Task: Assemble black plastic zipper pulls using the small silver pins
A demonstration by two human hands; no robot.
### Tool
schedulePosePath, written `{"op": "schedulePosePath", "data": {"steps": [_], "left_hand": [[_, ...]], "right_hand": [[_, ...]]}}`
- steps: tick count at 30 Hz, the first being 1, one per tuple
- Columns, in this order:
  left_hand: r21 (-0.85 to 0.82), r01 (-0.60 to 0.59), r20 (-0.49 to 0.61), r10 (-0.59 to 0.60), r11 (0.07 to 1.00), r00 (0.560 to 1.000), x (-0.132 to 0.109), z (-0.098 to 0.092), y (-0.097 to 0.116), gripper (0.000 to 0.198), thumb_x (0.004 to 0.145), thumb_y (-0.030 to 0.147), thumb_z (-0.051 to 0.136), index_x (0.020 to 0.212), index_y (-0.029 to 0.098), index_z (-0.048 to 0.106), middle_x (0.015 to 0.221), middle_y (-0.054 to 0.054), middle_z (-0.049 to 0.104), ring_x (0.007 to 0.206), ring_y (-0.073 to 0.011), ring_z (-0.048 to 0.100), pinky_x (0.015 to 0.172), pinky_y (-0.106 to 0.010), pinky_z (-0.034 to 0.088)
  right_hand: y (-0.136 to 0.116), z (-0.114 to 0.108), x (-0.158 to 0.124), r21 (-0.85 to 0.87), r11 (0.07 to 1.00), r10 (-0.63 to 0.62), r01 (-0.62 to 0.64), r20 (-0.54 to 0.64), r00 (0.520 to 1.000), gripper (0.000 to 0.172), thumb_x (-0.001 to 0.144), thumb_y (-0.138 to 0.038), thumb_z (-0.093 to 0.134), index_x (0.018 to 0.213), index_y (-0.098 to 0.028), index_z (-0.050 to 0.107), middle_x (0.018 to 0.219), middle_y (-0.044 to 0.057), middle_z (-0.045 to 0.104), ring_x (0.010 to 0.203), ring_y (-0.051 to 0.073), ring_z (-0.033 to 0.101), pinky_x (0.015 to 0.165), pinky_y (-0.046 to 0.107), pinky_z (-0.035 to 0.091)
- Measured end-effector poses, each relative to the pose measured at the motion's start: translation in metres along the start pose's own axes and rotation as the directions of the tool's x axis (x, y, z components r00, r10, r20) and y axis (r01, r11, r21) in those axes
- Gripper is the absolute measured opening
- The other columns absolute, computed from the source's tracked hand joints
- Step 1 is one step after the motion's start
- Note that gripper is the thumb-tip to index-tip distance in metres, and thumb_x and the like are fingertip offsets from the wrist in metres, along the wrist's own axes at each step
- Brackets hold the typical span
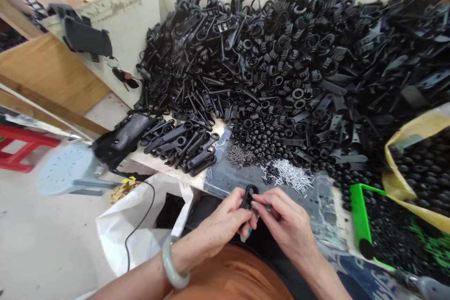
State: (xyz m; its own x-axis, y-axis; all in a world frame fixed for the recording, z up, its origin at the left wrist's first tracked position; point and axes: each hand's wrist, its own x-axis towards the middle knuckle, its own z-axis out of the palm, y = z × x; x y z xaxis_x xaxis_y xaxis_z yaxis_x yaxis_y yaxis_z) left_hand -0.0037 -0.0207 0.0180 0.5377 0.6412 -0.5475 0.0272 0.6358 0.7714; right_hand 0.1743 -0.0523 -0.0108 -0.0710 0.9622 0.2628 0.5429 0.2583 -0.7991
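Note:
My left hand (230, 218) is closed around a black plastic handle with a ring-shaped end (250, 191), held just over the front edge of the bench. The thumb and forefinger of my right hand (286, 218) are pinched together at that ring. Whatever they hold is too small or hidden to make out. Beyond my hands, on a dark mat (242, 180), lie a heap of silvery pins (291, 176), a pile of small brownish metal pieces (241, 155) and many black balls (262, 143). Similar black handles (183, 145) lie in a row at the left.
A big heap of black plastic parts (253, 47) fills the back of the bench. At right are a green tray (360, 225) and a yellow bag (390, 168) of black balls. A white sack (116, 229) hangs front left, near a light-blue stool (65, 168).

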Motion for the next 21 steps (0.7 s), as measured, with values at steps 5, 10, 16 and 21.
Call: {"op": "schedulePosePath", "data": {"steps": [5,10,16,21], "left_hand": [[0.055,-0.015,-0.025,0.016,0.998,1.0,0.002,0.003,0.004,0.014,0.086,0.023,0.052,0.099,0.021,0.046,0.077,0.003,0.059,0.059,-0.009,0.046,0.061,-0.025,0.037],[0.21,-0.077,-0.029,0.085,0.975,0.996,0.011,-0.012,-0.007,0.014,0.095,0.033,0.052,0.101,0.021,0.049,0.073,0.004,0.062,0.05,-0.0077,0.045,0.05,-0.022,0.034],[0.37,-0.16,-0.073,0.2,0.915,0.977,0.019,-0.026,-0.021,0.019,0.098,0.038,0.056,0.097,0.02,0.059,0.075,0.003,0.064,0.043,-0.0044,0.038,0.043,-0.02,0.028],[0.228,-0.168,-0.109,0.196,0.959,0.974,0.026,-0.023,-0.022,0.029,0.094,0.047,0.061,0.097,0.018,0.06,0.07,0.004,0.061,0.041,-0.0037,0.033,0.039,-0.02,0.023]], "right_hand": [[-0.005,0.001,-0.001,-0.004,1.0,0.016,-0.016,0.019,1.0,0.017,0.102,-0.022,0.058,0.097,-0.023,0.074,0.087,0.005,0.07,0.074,0.016,0.069,0.067,0.026,0.054],[-0.007,0.003,-0.005,-0.055,0.998,-0.011,0.015,0.066,0.998,0.022,0.104,-0.018,0.053,0.114,-0.022,0.073,0.084,0.003,0.07,0.067,0.013,0.067,0.062,0.024,0.051],[-0.011,0.008,-0.008,-0.189,0.98,-0.043,0.055,0.069,0.997,0.026,0.105,-0.016,0.049,0.116,-0.018,0.072,0.087,0.004,0.07,0.073,0.014,0.069,0.067,0.022,0.053],[-0.012,0.004,-0.009,-0.163,0.987,0.025,-0.006,0.114,0.993,0.033,0.107,-0.021,0.046,0.135,-0.02,0.065,0.092,0.004,0.068,0.077,0.015,0.07,0.071,0.024,0.056]]}}
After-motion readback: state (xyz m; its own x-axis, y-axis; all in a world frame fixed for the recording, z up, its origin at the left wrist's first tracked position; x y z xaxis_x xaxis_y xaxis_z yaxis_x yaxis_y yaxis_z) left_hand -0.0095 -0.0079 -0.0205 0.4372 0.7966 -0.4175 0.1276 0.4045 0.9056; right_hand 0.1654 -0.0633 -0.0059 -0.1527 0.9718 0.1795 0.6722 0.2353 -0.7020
